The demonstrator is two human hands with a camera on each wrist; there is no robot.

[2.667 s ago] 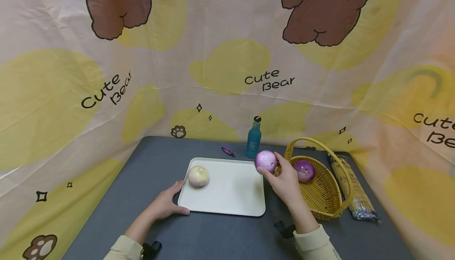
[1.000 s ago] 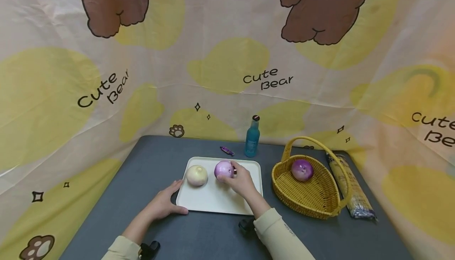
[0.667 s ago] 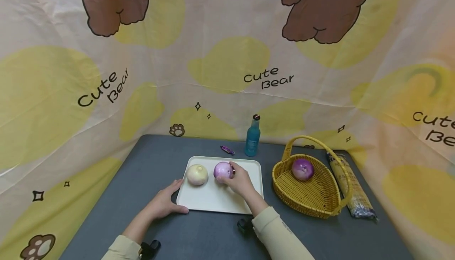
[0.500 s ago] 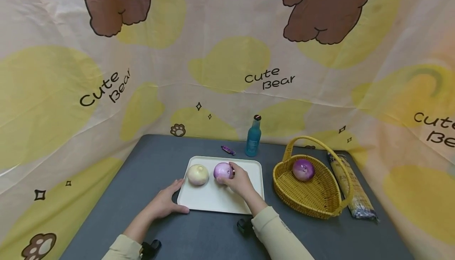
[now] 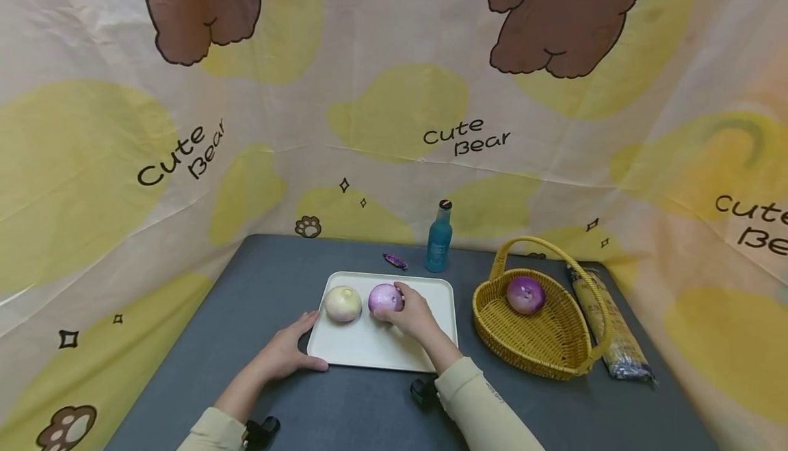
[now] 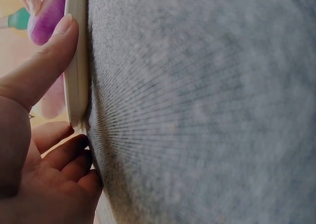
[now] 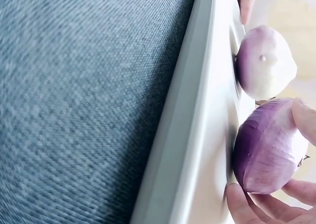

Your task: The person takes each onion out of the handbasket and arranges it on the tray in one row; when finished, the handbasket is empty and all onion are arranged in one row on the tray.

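Observation:
My right hand holds a purple onion low over the white tray. In the right wrist view the thumb and fingers lie round this onion, close against the tray's surface. Left of it, on the tray, stands a pale onion, its side tinged purple in the right wrist view. My left hand grips the tray's near left corner. The left wrist view shows its thumb along the tray's rim and its curled fingertips at the side edge.
Right of the tray, a yellow wicker basket with a tall handle holds another purple onion. A long printed packet lies beyond it. Behind the tray are a blue bottle and a small purple-wrapped candy. A patterned cloth hangs behind the grey table.
The right hand has carried the purple onion left from beside the basket and down to the tray next to the pale onion. The left hand keeps its place at the tray.

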